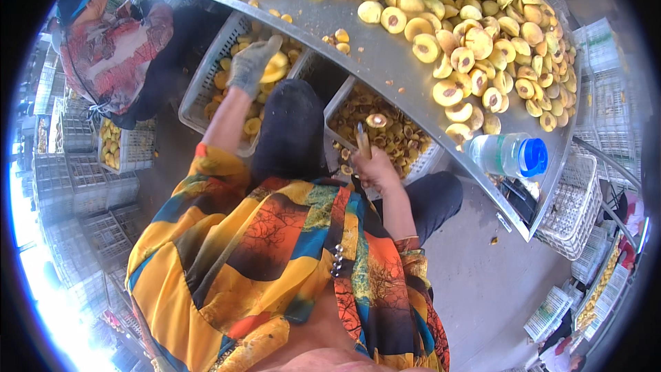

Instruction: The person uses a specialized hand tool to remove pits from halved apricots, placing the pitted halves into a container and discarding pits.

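My left hand (pixel 254 64), in a grey knit glove, holds a yellow fruit half (pixel 275 67) above a white plastic crate (pixel 195 94) of fruit halves. My bare right hand (pixel 376 169) is closed on a small pitting tool or knife (pixel 363 140) with a light handle and a short metal end. Just beyond the tool is a cut piece with a pale centre (pixel 376 121), over a second crate (pixel 338 97) of dark-centred scraps; whether it touches the tool, I cannot tell. Halved peach-like fruit (pixel 477 44) lies heaped on the metal table (pixel 330 26).
A plastic bottle with a blue lid (pixel 508 155) lies on the table's right part. At the upper left sits another person (pixel 111 51). Stacked crates (pixel 85 181) line the left side, and a white crate (pixel 570 212) stands under the table's right corner.
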Demonstrator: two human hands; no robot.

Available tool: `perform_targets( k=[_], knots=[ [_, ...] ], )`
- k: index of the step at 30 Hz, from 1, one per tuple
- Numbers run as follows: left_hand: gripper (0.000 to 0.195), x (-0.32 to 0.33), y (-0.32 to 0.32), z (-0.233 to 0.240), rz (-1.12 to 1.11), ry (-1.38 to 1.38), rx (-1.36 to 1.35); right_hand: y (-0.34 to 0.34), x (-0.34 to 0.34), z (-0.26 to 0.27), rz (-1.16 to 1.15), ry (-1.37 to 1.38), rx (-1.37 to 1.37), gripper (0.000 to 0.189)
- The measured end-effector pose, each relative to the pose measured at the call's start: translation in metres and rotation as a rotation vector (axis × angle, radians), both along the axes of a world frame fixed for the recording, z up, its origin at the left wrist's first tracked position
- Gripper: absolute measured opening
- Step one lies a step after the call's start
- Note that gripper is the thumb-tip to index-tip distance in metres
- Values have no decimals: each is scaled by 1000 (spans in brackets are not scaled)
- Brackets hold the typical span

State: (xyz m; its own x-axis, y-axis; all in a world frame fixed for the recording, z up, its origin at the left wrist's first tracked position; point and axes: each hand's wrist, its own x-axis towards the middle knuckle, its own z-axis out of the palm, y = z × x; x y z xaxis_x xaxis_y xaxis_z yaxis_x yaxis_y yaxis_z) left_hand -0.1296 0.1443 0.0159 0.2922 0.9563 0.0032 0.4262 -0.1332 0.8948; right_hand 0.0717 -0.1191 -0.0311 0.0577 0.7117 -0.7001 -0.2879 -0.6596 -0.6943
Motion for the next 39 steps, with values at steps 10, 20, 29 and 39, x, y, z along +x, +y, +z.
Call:
perform_targets(
  k=[10,20,29,39],
  knots=[
    [33,190,71,-4,-203,687,264,7,-13,-44,264,-700,127,47],
    [20,227,73,-40,-346,706,333,-14,-3,-53,148,-778,168,39],
    [32,145,-17,0,-324,-1044,-994,46,7,27,-208,-843,410,29],
    [24,141,-91,15,-130,-1118,-1114,59,-8,57,-190,-1111,318,32]
  ],
)
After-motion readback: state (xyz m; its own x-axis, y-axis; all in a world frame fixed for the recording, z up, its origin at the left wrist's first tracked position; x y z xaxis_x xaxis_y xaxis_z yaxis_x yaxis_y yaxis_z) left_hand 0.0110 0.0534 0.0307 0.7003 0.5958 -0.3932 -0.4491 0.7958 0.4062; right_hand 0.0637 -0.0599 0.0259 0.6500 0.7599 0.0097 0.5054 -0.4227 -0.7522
